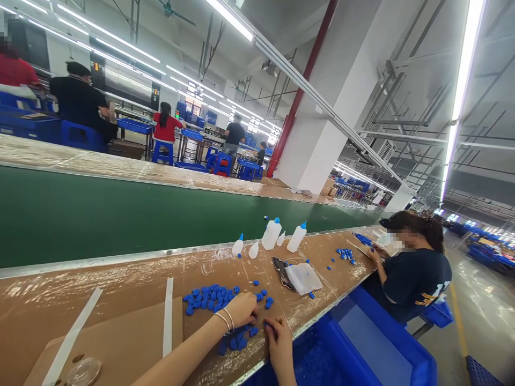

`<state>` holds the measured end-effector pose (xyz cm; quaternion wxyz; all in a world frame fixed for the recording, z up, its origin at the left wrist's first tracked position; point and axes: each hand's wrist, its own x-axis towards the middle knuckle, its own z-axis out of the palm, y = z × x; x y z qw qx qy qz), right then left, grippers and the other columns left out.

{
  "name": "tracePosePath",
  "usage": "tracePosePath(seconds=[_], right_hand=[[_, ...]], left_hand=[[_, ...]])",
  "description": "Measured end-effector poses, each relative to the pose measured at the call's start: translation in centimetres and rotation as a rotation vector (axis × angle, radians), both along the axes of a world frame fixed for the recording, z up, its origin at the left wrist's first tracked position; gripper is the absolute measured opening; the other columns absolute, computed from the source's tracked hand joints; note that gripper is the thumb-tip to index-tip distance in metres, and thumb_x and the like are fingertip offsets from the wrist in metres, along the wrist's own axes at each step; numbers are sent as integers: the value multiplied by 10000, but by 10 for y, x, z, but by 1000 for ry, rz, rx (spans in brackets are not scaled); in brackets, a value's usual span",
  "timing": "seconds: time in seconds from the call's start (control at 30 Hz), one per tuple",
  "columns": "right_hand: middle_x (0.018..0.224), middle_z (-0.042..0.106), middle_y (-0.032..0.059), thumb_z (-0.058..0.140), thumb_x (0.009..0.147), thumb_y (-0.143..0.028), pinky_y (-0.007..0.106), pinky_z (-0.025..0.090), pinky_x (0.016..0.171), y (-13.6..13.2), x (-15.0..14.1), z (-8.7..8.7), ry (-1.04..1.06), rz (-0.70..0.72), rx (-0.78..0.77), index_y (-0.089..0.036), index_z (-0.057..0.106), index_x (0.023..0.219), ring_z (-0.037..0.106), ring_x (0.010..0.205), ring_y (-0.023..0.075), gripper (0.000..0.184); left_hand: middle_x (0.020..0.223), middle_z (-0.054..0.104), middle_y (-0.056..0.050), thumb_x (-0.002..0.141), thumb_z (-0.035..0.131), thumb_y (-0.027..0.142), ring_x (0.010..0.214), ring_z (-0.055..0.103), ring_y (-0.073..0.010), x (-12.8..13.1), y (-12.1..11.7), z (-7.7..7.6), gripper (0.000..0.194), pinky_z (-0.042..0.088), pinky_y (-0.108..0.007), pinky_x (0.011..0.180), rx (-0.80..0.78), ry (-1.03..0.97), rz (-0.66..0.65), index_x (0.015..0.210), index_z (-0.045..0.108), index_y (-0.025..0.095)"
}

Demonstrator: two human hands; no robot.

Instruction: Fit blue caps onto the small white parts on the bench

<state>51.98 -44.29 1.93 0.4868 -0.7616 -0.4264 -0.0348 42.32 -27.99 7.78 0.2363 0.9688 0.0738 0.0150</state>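
Observation:
My left hand [241,311], with thin bangles on the wrist, rests curled on the brown cardboard-covered bench [137,321] beside a heap of small blue plastic caps [209,298]. More caps lie under and between my hands [237,340]. My right hand [279,343] sits at the bench edge, its fingertips pinching what looks like a blue cap [266,325]. Beyond them stand white plastic bottles with blue tips [271,234], and a clear plastic bag [303,279] lies on the bench. What my left fingers hold is hidden.
A blue crate [322,348] stands just below the bench edge on the right. A green conveyor belt [120,214] runs behind the bench. A seated co-worker [418,273] handles blue caps at the right, and other workers sit at benches beyond the belt.

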Motion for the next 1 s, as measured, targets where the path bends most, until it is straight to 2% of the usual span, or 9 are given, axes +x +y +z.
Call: tracePosePath(seconds=[0.17,0.3,0.53,0.63,0.73,0.8,0.87,0.93,1.0], right_hand=[[798,720,103,458,895,-532,376,548,708,0,-2,-2,-27,12,-34,-211,780,861,689,769,264,456],[878,748,113,448,876,-503,404,536,790,2,-1,-5,-29,8,-63,-201,764,860,696,858,285,437],[680,702,101,453,797,-435,405,513,636,9,6,-5,-26,-82,-125,-209,662,669,679,669,304,333],[569,656,95,461,768,-433,388,483,539,10,10,-5,-30,-136,-124,-230,586,559,650,552,302,316],[551,647,93,482,756,-414,382,491,512,8,15,-5,-32,-143,-105,-222,615,578,644,515,291,294],[674,688,124,466,781,-390,397,534,588,4,18,-5,-45,-111,-80,-189,696,703,681,619,294,315],[892,716,152,410,806,-317,407,554,737,-1,21,-5,-66,-40,-57,-173,742,876,703,821,284,369],[1050,712,131,372,780,-217,405,529,863,-6,23,-4,-85,59,-53,-198,753,966,677,986,257,425],[1057,726,92,381,754,-164,406,505,913,-9,25,-3,-95,149,-72,-236,766,954,665,1017,243,440]], left_hand=[[1089,666,-60,897,641,322,1047,616,-229,-11,0,8,181,495,-467,939,-28,-62,-43,986,656,165],[1012,674,-48,942,569,337,990,630,-213,-22,7,10,201,507,-441,899,-76,-146,29,968,651,156],[905,685,-30,952,550,373,883,658,-191,-33,20,5,255,524,-421,861,-102,-172,169,905,650,143],[979,686,-45,945,569,335,959,649,-205,-30,20,6,210,518,-438,892,-83,-161,212,940,654,143],[1148,649,-70,928,598,282,1076,610,-231,-22,15,8,175,506,-462,935,-48,-153,230,1039,644,155],[1216,621,-77,919,612,259,1128,585,-243,-16,11,8,181,493,-477,961,-27,-139,224,1069,639,162],[1205,628,-75,914,619,256,1133,584,-244,-11,9,7,168,491,-480,967,-12,-111,213,1050,645,160],[1172,643,-73,919,614,265,1101,602,-236,-6,7,5,157,503,-470,951,1,-76,211,1028,649,158],[1159,647,-72,924,607,275,1066,618,-227,-3,5,5,161,516,-458,931,14,-46,218,1027,647,159]])
